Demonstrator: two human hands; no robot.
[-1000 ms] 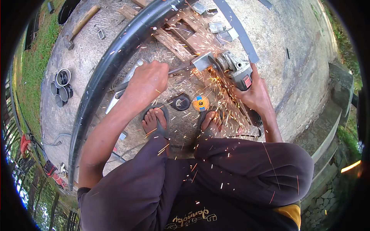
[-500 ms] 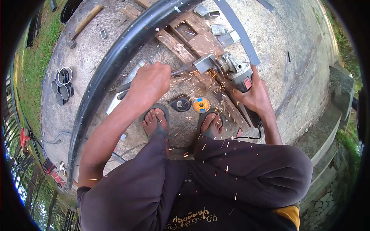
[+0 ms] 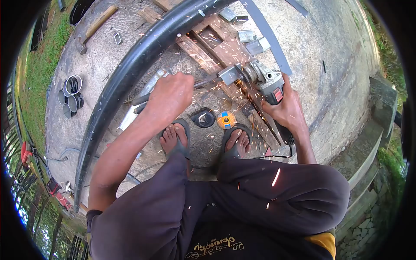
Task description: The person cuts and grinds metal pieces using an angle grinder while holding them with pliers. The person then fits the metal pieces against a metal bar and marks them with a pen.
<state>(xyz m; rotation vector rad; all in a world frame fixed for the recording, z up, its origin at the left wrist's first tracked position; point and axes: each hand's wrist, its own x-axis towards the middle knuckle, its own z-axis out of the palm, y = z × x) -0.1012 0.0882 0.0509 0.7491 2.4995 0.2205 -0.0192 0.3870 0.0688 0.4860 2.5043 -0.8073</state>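
Note:
My left hand (image 3: 174,93) is closed round the handle of a pliers-like tool (image 3: 207,80), whose far end meets a small metal piece (image 3: 229,74). My right hand (image 3: 287,110) is wrapped round an angle grinder (image 3: 269,84). The grinder's disc is against or very close to the metal piece, and sparks fly from there over the wooden boards (image 3: 225,52) and my feet. Between my feet and the tools lie a black round object (image 3: 203,117) and an orange disc (image 3: 225,120) on the concrete.
A long curved black pipe (image 3: 130,71) arches across the left and top. A hammer (image 3: 99,24), short pipe rings (image 3: 73,85) and cut metal tube pieces (image 3: 258,46) lie around. A flat grey strip (image 3: 271,39) is at upper right. Cables run near my feet.
The spray of sparks has thinned since a second ago. The grinder and the metal piece have shifted slightly in view; both hands keep their hold.

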